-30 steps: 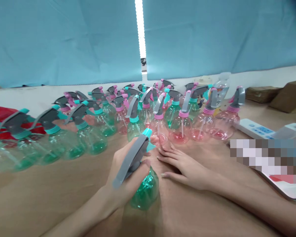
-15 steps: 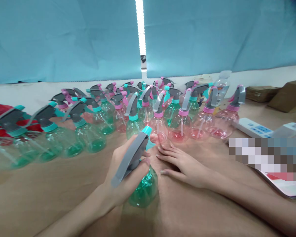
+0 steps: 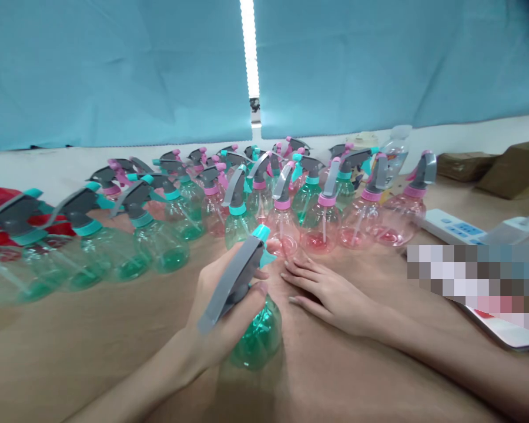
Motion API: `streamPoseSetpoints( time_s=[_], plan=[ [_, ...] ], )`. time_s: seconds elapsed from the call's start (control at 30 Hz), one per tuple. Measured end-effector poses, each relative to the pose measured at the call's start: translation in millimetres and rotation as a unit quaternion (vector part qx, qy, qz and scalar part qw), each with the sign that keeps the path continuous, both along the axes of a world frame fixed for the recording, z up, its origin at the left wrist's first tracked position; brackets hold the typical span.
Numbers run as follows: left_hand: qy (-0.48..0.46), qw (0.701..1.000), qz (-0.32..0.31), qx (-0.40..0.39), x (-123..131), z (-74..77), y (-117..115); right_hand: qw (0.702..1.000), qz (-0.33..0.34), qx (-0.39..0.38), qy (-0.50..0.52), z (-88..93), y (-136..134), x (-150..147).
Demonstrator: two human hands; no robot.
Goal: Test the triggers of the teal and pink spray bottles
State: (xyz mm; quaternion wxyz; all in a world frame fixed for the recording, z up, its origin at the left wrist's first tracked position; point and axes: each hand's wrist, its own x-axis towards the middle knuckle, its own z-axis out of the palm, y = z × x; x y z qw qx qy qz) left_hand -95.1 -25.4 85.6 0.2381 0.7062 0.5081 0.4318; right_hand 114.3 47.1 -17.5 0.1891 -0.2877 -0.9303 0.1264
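My left hand [image 3: 220,294] is wrapped around the neck and trigger of a green spray bottle [image 3: 258,338] with a grey and turquoise head. The bottle stands on the wooden table [image 3: 352,376], its nozzle facing away from me; the hand hides its collar. To its right, my right hand [image 3: 326,291] lies flat on the table, fingers stretched out and holding nothing. Just beyond the fingertips stand pink spray bottles [image 3: 322,235]. A green spray bottle [image 3: 240,226] with a turquoise collar is behind the held one.
Several more green spray bottles [image 3: 161,252] line the left side, with red material [image 3: 0,200] behind them. At right are a white power strip [image 3: 454,226], a partly blurred flat device [image 3: 506,332] and brown boxes [image 3: 515,170]. A clear bottle [image 3: 395,155] stands at the back.
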Motion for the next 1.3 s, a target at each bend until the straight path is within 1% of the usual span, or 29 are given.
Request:
streamPoseSetpoints(
  time_s=[0.17,0.33,0.5,0.67,0.9,1.07,1.2,1.3],
  plan=[
    [-0.002,1.000,0.004,-0.002,-1.2,-2.9,-0.2,1.000,-0.004,-0.012,-0.001,-0.4,-0.5,0.6],
    [0.000,1.000,0.002,-0.003,0.2,-0.3,-1.0,1.000,-0.004,-0.020,0.006,-1.7,-0.6,0.5],
    [-0.003,1.000,0.009,-0.008,2.9,2.3,-1.1,1.000,-0.010,-0.015,-0.004,-2.9,-1.3,0.0],
    [-0.002,1.000,0.014,-0.010,2.7,1.4,-0.9,1.000,-0.024,-0.008,-0.007,-3.8,-2.3,0.2],
    [0.009,1.000,-0.011,0.014,-2.7,-3.3,4.1,0.999,-0.030,-0.001,-0.019,-1.8,-3.0,0.0],
    [0.015,1.000,0.009,-0.011,-1.3,-1.3,3.5,0.999,-0.031,-0.001,-0.023,-1.2,-2.7,0.0],
    [0.011,1.000,-0.002,0.003,-1.9,-2.1,4.4,1.000,-0.027,0.001,-0.011,-2.2,-2.1,0.1],
    [0.005,1.000,0.000,-0.008,-0.8,-1.7,3.4,1.000,-0.024,0.000,-0.007,-2.3,-2.1,0.1]
  ],
)
